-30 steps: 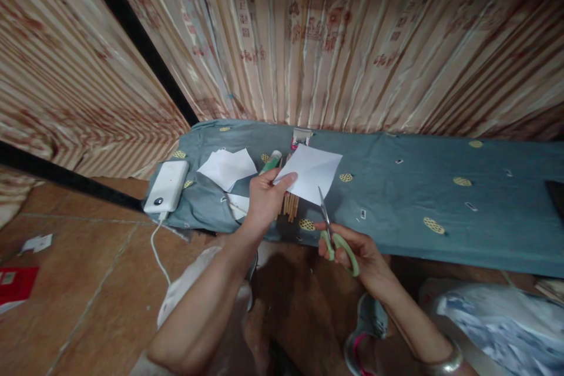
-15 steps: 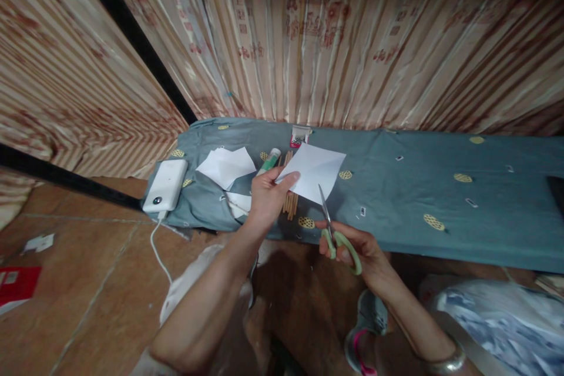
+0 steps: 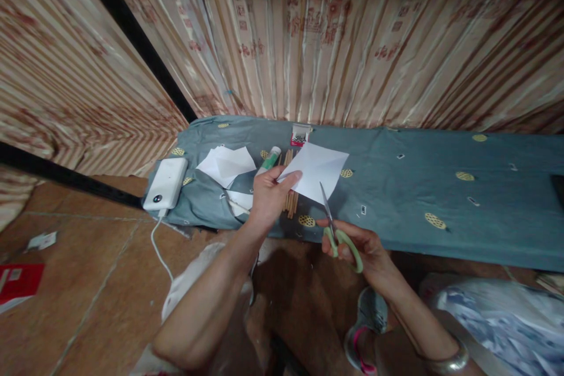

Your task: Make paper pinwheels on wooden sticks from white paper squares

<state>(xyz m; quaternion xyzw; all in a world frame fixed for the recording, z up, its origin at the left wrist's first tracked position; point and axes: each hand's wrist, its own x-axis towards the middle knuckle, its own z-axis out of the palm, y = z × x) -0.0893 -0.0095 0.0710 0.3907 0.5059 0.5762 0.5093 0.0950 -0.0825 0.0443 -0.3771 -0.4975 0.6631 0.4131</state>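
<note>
Left hand (image 3: 271,194) and right hand (image 3: 359,247) both work above the cloth-covered worktop (image 3: 396,200). The left is closed in a pinch, thumb on top, on the near-left edge of a white paper sheet (image 3: 315,167), which is held up at a slant with its far corners free. Fingers of the right are curled through the pale green handles of the scissors (image 3: 328,217); their blades point up and away, the tip overlapping the near corner of the sheet. Whether the blades actually touch the paper is hard to tell.

Partly behind the left hand and the sheet lies a bundle of wooden sticks (image 3: 290,204), with a green-and-white tube (image 3: 269,161) just beside it. Farther back sits a small open box (image 3: 300,134) with small items inside. To the left are loose white papers (image 3: 225,165), and near the worktop's left end lies a white power bank (image 3: 166,183), a white cable (image 3: 159,251) hanging from it.
</note>
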